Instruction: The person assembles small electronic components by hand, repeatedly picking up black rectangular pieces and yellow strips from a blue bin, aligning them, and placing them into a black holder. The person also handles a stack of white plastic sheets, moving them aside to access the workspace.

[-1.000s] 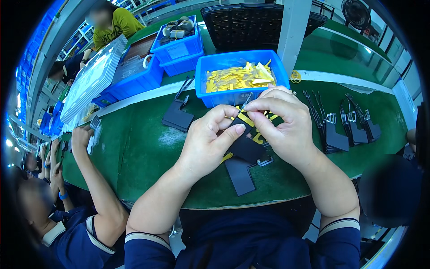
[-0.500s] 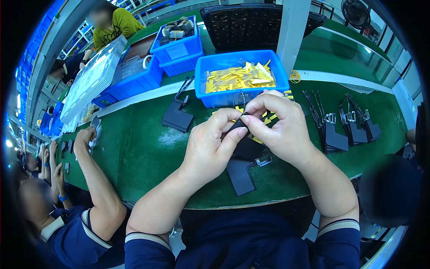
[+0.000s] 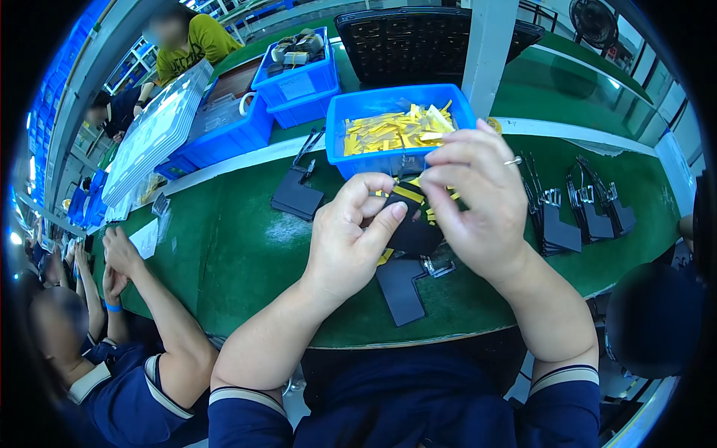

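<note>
A black flat part (image 3: 415, 236) is pinched between the thumb and fingers of my left hand (image 3: 349, 228), in front of the blue bin. A yellow strip (image 3: 408, 193) lies across its upper end, and a thin dark cable seems to rise from there. My right hand (image 3: 478, 198) is just right of the part, its fingers raised and apart, with nothing visible in them. Its thumb is close to the strip; whether they touch I cannot tell. Beneath my hands a dark grey L-shaped part (image 3: 402, 291) with a metal connector rests on the green table.
Loose yellow strips fill the blue bin (image 3: 403, 160); more lie on the table behind my hands. One L-shaped part (image 3: 296, 200) with cables is at left, several more (image 3: 560, 230) at right. A post (image 3: 489, 52) stands behind. A co-worker's hands (image 3: 119, 261) are at far left.
My right hand has come away from the part, up and right, its fingers spreading. The yellow strip on the part now shows. At left, the co-worker's hand has drawn back from a clear bag.
</note>
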`<action>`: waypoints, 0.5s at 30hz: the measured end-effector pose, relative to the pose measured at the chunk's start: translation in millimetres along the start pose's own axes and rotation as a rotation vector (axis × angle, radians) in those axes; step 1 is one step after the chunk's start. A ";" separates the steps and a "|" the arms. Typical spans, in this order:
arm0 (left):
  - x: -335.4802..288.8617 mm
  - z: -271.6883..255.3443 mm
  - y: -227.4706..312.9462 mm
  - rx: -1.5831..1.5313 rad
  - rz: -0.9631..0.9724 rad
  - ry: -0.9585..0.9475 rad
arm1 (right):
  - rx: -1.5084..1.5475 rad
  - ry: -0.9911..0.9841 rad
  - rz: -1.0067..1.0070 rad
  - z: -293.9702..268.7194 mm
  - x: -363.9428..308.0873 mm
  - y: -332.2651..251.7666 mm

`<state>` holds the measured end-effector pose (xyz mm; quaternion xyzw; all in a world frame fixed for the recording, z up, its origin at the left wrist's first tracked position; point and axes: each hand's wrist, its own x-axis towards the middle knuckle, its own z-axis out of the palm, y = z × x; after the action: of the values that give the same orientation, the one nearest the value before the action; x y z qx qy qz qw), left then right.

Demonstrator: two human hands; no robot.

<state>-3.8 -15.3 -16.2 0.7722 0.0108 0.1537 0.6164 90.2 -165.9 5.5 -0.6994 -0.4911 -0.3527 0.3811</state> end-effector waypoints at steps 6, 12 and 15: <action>2.1 -1.1 4.8 -0.268 -0.001 0.016 | 0.129 -0.012 -0.040 -2.9 2.4 -10.0; 1.8 0.7 -1.7 -0.070 0.171 0.132 | 0.105 -0.037 0.019 0.6 -0.2 -14.8; 0.6 -0.8 3.5 0.319 0.347 0.144 | 0.163 -0.082 0.069 -2.1 1.1 -13.3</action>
<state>-4.1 -15.3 -12.6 0.8372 -0.0538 0.3082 0.4486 77.5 -164.2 9.9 -0.6964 -0.5090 -0.2696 0.4280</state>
